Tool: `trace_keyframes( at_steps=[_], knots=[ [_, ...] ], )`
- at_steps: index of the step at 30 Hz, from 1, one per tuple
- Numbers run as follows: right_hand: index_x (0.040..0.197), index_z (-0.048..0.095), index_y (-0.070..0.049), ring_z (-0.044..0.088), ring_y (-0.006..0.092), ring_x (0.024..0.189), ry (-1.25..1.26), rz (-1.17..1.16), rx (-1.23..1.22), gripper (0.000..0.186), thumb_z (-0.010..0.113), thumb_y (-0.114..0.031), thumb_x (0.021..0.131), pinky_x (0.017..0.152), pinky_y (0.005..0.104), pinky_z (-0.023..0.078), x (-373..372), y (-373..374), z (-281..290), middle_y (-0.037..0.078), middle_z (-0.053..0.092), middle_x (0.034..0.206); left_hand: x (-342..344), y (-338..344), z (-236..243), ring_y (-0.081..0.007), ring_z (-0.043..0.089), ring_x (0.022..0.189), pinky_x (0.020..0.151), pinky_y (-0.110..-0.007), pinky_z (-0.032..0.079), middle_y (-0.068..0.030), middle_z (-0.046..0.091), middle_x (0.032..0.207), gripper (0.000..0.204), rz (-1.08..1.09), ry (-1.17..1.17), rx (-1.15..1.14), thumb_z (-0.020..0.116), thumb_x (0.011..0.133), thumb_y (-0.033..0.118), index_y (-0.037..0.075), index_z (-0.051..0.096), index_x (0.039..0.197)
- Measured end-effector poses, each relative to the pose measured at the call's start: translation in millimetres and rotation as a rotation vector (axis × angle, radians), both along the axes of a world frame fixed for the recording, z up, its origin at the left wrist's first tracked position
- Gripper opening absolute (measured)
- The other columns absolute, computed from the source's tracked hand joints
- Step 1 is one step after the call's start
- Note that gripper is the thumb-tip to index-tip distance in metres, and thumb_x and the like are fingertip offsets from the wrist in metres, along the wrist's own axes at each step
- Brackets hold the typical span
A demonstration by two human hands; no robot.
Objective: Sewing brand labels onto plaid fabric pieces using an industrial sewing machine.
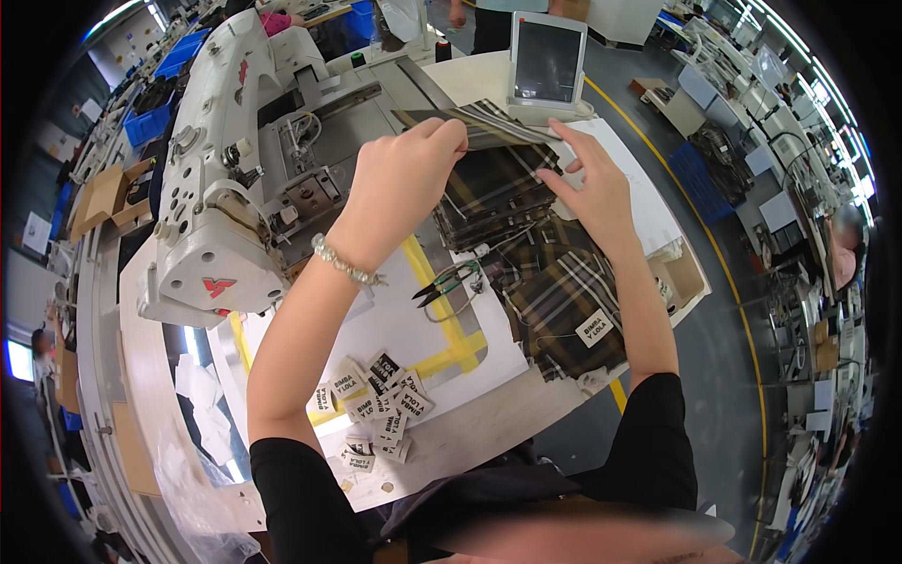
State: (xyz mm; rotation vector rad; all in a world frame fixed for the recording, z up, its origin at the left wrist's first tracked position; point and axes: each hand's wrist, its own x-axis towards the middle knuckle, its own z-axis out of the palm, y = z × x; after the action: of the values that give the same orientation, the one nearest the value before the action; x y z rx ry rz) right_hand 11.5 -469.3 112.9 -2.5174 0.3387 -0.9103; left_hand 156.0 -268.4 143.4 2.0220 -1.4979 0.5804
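Observation:
My left hand (406, 174), a beaded bracelet at its wrist, is closed with its fingertips pinching a dark plaid fabric piece (498, 124). That piece is raised over a stack of similar plaid pieces (498, 188). At the raised piece's right end is my right hand (599, 188), its thumb and forefinger spread apart; the forefinger is by the fabric's edge and the thumb by the stack. Small thread snips with green handles (443, 285) lie below the stack. More plaid fabric (554, 301) lies to their right, with a pale label (594, 328) on it.
A large white sewing machine (211, 188) stands at the left of the table. Loose fabric labels (381, 404) are heaped near the front edge, beside yellow tape (451, 357). A screen (548, 61) stands at the back right. Another person (493, 23) is beyond the table.

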Motion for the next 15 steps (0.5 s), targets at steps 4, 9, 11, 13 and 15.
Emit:
trace_keyframes(
  at_steps=[4, 9, 11, 13, 15],
  knots=[
    [0.135, 0.053, -0.018, 0.062, 0.0167, 0.073, 0.014, 0.226, 0.154, 0.061, 0.076, -0.011, 0.079, 0.065, 0.0262, 0.053, -10.9, 27.7, -8.1, 0.007, 0.056, 0.132, -19.7, 51.8, -14.9, -0.0257, 0.066, 0.068, 0.057, -0.03, 0.053, -0.0062, 0.07, 0.089, 0.006, -0.03, -0.008, -0.089, 0.064, 0.086, 0.003, 0.005, 0.059, 0.088],
    [0.135, 0.053, -0.023, 0.064, 0.0172, 0.068, 0.094, 0.357, 0.192, 0.063, 0.076, -0.009, 0.078, 0.061, 0.0264, 0.055, -12.2, 75.4, -37.1, 0.015, 0.05, 0.137, -25.7, 104.2, -53.2, -0.0242, 0.067, 0.068, 0.056, -0.032, 0.053, -0.0049, 0.072, 0.092, 0.012, -0.103, 0.21, -0.11, 0.067, 0.081, 0.001, 0.005, 0.058, 0.087],
    [0.134, 0.055, -0.023, 0.064, 0.0171, 0.068, -0.026, 0.387, 0.154, 0.062, 0.076, -0.008, 0.077, 0.061, 0.0271, 0.055, 1.6, 88.8, -45.8, 0.015, 0.047, 0.141, -29.8, 118.9, -63.1, -0.0237, 0.067, 0.068, 0.057, -0.032, 0.053, -0.0052, 0.072, 0.092, 0.011, -0.092, 0.258, -0.096, 0.067, 0.082, 0.001, 0.004, 0.058, 0.087],
    [0.13, 0.058, -0.023, 0.064, 0.0164, 0.068, -0.097, 0.365, 0.025, 0.059, 0.075, -0.006, 0.076, 0.061, 0.0288, 0.055, 7.6, 96.5, -48.9, 0.013, 0.04, 0.149, -33.9, 131.2, -74.0, -0.0228, 0.068, 0.07, 0.059, -0.031, 0.054, -0.0072, 0.072, 0.096, 0.011, -0.112, 0.282, -0.094, 0.067, 0.081, 0.001, 0.004, 0.058, 0.086],
    [0.126, 0.06, -0.019, 0.065, 0.0174, 0.076, -0.015, 0.39, -0.062, 0.057, 0.075, -0.003, 0.073, 0.064, 0.0275, 0.055, 8.9, 105.0, -50.8, 0.013, 0.042, 0.147, -37.8, 147.1, -85.9, -0.0226, 0.067, 0.069, 0.06, -0.031, 0.054, -0.0077, 0.072, 0.096, 0.011, -0.117, 0.287, -0.091, 0.067, 0.081, 0.001, 0.004, 0.058, 0.086]
  ],
)
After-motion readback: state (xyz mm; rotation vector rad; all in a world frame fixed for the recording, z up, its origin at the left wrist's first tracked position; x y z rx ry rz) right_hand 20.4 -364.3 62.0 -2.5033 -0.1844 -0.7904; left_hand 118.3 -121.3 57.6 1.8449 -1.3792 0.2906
